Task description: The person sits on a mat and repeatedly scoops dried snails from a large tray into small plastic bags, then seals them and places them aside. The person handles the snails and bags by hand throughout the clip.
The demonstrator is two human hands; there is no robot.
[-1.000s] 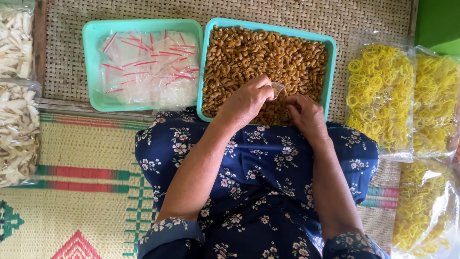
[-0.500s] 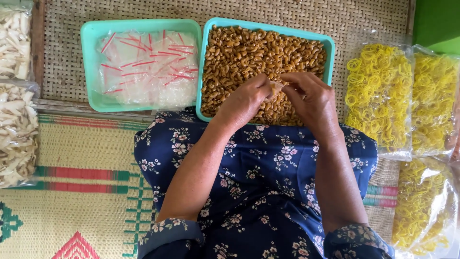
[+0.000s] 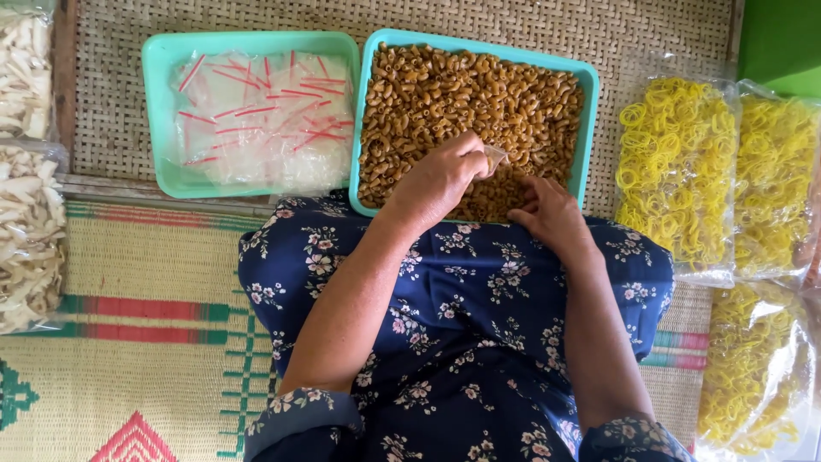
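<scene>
Plastic bag (image 3: 496,156) (small, clear) pinched by left hand (image 3: 438,178), mouth pointing right; right hand (image 3: 552,214) loosely curled.

Small clear plastic bag (image 3: 496,157), crumpled, pinched at the heap's 5 o'clock edge, brown elbow-shaped snacks (image 3: 462,103) heaped in a teal tray (image 3: 588,128), filling it.
</scene>
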